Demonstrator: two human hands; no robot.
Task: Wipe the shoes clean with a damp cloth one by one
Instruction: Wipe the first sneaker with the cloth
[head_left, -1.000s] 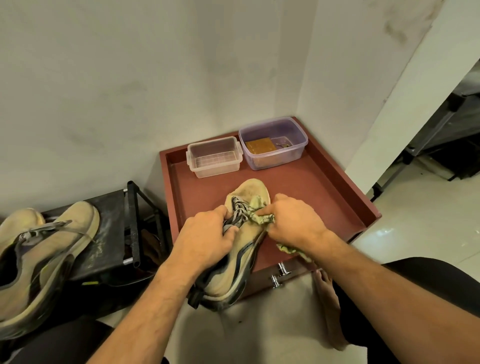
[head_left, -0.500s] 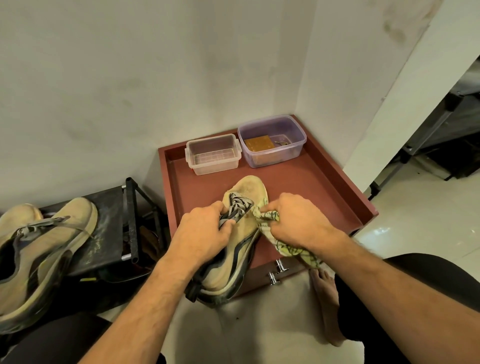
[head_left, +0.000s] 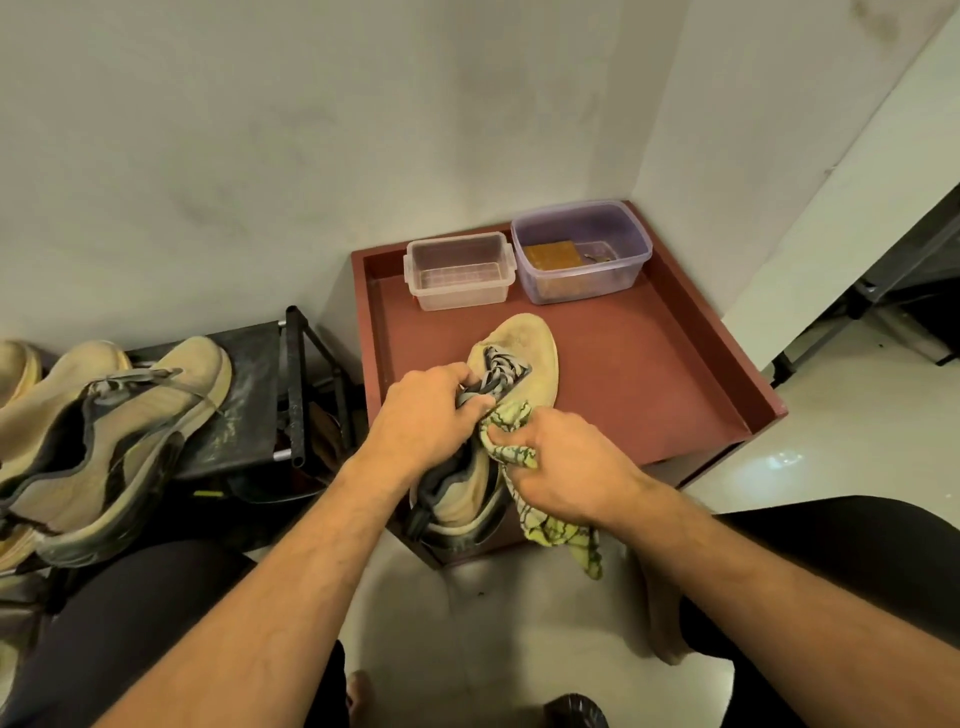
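Tan, dirty lace-up shoe (head_left: 524, 358) is gripped by the left hand (head_left: 423, 415) over the red-brown wooden tray's (head_left: 748, 379) front edge; the green patterned cloth (head_left: 511, 441) is bunched in the right hand (head_left: 566, 467).

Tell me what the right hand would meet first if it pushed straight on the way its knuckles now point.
Most likely the left hand, which grips the shoe at the laces. The right hand, holding the cloth, points up and left toward it. Depth is unclear.
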